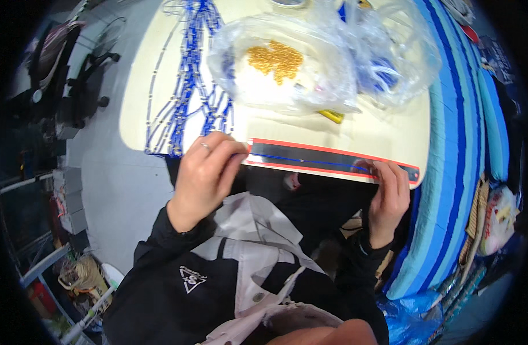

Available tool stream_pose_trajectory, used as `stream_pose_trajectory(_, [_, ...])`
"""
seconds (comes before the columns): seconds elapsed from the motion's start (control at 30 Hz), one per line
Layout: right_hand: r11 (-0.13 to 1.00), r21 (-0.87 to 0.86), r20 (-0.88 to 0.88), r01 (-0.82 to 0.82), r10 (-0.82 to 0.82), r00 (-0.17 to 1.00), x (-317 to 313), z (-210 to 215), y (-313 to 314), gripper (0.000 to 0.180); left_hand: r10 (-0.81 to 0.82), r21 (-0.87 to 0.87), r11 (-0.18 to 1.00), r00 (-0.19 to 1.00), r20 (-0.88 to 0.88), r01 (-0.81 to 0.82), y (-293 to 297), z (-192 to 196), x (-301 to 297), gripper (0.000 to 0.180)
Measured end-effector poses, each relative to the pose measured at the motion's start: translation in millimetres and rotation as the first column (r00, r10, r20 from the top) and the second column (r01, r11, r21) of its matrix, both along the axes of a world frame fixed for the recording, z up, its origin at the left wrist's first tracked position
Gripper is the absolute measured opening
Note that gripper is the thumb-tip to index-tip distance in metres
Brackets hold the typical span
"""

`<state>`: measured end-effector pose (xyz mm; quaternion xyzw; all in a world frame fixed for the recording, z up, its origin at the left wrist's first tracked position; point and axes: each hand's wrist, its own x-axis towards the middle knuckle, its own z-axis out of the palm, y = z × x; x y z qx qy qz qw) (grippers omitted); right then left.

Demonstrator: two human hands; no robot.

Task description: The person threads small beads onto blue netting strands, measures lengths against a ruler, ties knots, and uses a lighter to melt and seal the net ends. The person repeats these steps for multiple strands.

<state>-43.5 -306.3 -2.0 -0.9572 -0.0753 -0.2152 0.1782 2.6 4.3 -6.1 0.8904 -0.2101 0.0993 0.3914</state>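
Note:
A thin blue strand (327, 164) is stretched almost straight between my two hands, with a small pale spot near its middle. It lies over a long black strip with a red border (310, 150) along the table's near edge. My left hand (206, 169), with a ring on one finger, pinches the strand's left end beside the strip's left end. Toward the strip's right end, my right hand (389, 198) has its fingers closed at the other end of the strand. A bundle of blue beaded strands (190, 63) lies to the left, some hanging over the table edge.
Gold beads (278, 60) sit in a clear plastic bag (330, 89) on the cream table (140, 86). Another clear bag holds something blue (385, 77). A yellow object (331, 116) shows beside the bags. Blue striped fabric (433, 190) borders the right; a wheeled chair base (91, 77) stands left.

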Motion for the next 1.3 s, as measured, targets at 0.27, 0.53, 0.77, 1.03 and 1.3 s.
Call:
stream_pose_trajectory(0.27, [0.995, 0.073, 0.037, 0.069, -0.072, 0.997, -1, -4, -4, 0.028, 0.027, -0.018, 0.999, 0.998, -0.059, -0.029, -3, 1, -2, 0.013])
stream_pose_trajectory(0.53, [0.989, 0.136, 0.013, 0.054, -0.057, 0.998, -2, 0, 4, 0.017, 0.032, -0.015, 0.999, 0.997, -0.072, -0.033, -4, 2, -3, 0.013])
stream_pose_trajectory(0.77, [0.992, 0.124, -0.061, 0.029, -0.021, 0.998, 0, 0, 10, 0.018, 0.029, -0.035, 0.999, 0.997, -0.065, -0.032, -5, 2, -3, 0.013])
stream_pose_trajectory(1.03, [0.996, 0.087, -0.068, -0.002, 0.008, 0.998, 2, 0, 12, 0.016, 0.034, 0.008, 0.999, 0.999, -0.014, -0.034, -5, 6, -3, 0.018])
stream_pose_trajectory(1.3, [0.978, 0.172, 0.148, -0.118, 0.093, 0.985, -10, 14, 43, 0.023, -0.372, -0.303, 0.870, 0.922, 0.111, 0.388, -66, 20, -13, 0.052])
